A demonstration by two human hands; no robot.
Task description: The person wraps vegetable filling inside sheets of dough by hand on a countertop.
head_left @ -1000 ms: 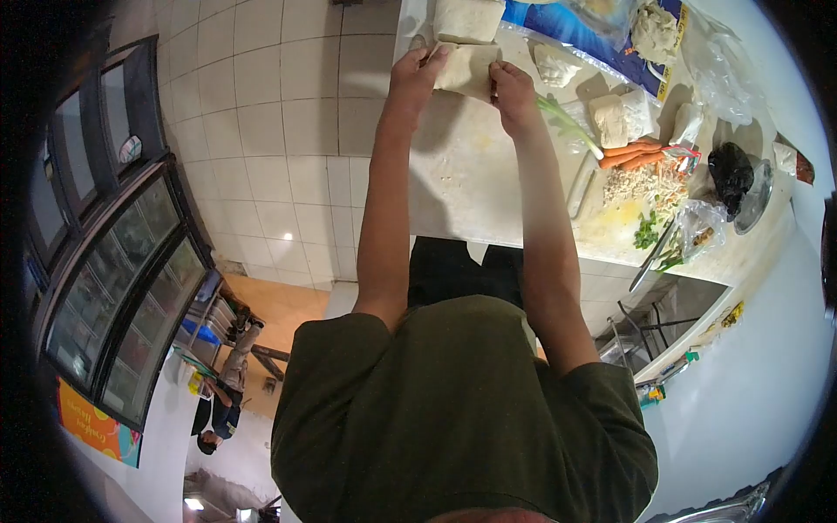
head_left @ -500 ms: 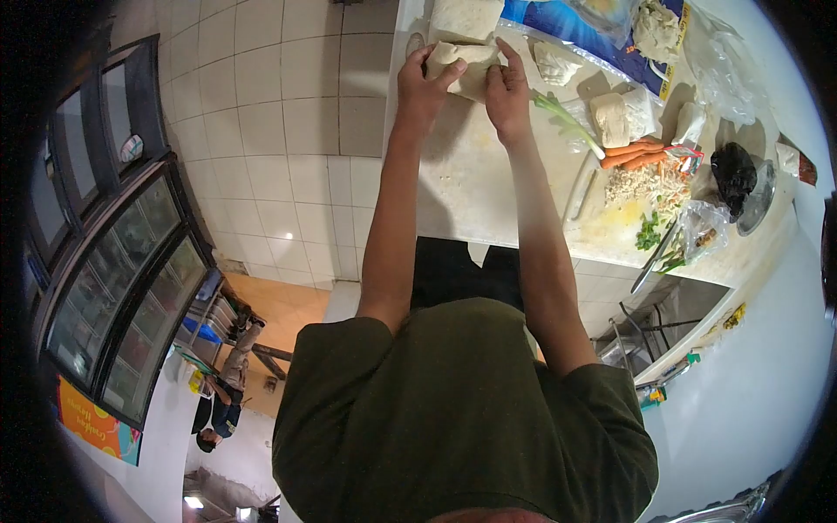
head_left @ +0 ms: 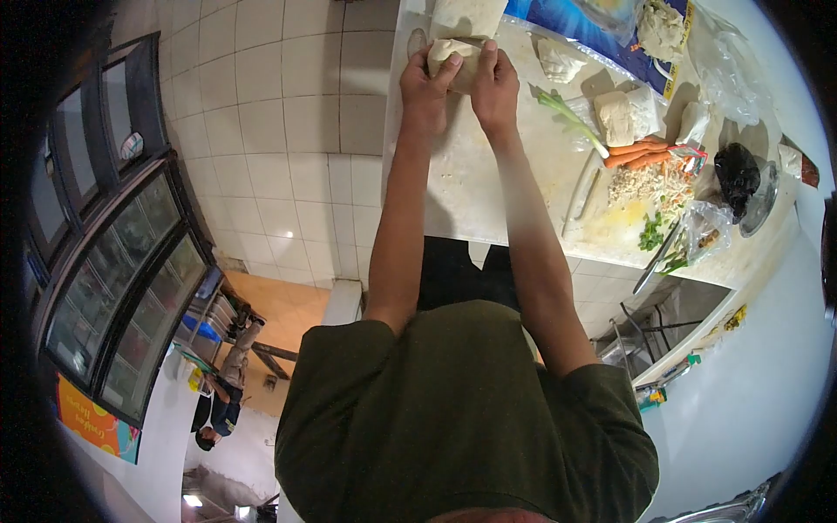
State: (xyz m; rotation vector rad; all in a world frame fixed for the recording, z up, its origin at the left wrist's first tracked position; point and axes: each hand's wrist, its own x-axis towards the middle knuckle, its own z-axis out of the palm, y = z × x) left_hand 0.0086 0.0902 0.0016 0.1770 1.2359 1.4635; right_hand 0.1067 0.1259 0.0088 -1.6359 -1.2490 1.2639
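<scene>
My left hand (head_left: 425, 98) and my right hand (head_left: 495, 94) are closed around a pale, folded wrapper sheet (head_left: 446, 50) from its two sides. Both thumbs press on its near face, and the fingers behind it are hidden. What lies inside the fold, if anything, cannot be seen. Just beyond my hands, a pale stack of flat wrapper sheets (head_left: 453, 19) lies at the far left of the table.
On the white table (head_left: 471, 196), a leek (head_left: 571, 120), carrots (head_left: 635, 154), pale wrapped blocks (head_left: 617, 120) and chopped vegetables (head_left: 649, 185) sit to the right. A knife (head_left: 656, 260) lies near the front edge. A person (head_left: 224, 397) stands far off at lower left.
My right hand has moved left and closer to my left hand. The wrapper between them is now folded narrower, and its spread part is drawn in.
</scene>
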